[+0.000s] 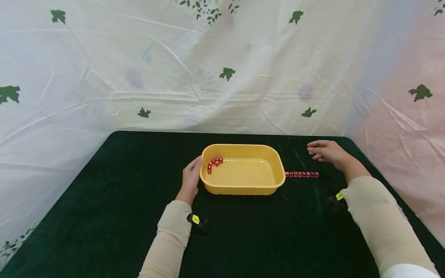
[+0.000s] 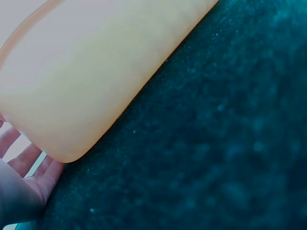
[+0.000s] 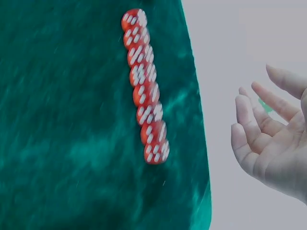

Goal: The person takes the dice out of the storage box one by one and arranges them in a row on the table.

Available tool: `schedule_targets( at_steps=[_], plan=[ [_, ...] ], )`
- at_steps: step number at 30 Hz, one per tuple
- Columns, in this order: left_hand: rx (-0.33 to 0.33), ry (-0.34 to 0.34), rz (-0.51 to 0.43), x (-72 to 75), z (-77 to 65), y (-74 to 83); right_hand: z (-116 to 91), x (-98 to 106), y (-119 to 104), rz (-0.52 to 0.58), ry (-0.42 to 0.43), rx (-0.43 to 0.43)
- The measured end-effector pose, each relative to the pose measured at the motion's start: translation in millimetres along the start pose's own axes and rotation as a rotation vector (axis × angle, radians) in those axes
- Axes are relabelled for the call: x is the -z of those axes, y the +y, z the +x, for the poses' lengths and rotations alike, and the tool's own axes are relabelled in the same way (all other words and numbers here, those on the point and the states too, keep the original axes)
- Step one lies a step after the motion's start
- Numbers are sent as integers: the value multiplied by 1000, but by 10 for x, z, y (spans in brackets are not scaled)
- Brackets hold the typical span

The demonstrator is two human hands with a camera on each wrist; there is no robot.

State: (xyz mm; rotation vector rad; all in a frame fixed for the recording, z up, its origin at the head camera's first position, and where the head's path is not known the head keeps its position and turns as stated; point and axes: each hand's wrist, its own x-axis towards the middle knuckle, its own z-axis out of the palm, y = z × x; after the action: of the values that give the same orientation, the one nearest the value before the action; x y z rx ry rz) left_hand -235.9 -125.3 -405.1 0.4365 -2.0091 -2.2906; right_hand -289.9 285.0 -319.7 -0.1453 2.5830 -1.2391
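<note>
A yellow plastic tub [image 1: 243, 190] sits on the dark green cloth, with a small cluster of red dice [image 1: 215, 161] at its left inner end. My left hand [image 1: 190, 179] rests against the tub's left outer end; in the left wrist view its fingers [image 2: 26, 160] lie fairly straight along the wall. To the tub's right runs a straight row of red dice [image 1: 301, 174] with white pips, its left end meeting the tub's edge in the head view. Beyond that row, my right hand [image 1: 326, 151] is raised with loosely bent fingers and holds nothing; its palm shows in the right wrist view.
The green-covered table [image 1: 114, 185] extends around the tub. A pale patterned curtain [image 1: 194, 88] hangs behind it and at both sides. Dark wrist cameras [image 1: 199, 224] are strapped at both sleeves.
</note>
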Motion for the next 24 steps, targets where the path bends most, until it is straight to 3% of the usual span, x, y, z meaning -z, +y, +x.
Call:
schedule_targets(
  at_steps=[13, 24],
  plan=[
    [6, -12, -2, 12, -6, 6, 318, -316, -564, 27, 6, 20],
    [4, -12, -7, 7, 0, 27, 556, -727, -955, 113, 26, 46]
  ],
)
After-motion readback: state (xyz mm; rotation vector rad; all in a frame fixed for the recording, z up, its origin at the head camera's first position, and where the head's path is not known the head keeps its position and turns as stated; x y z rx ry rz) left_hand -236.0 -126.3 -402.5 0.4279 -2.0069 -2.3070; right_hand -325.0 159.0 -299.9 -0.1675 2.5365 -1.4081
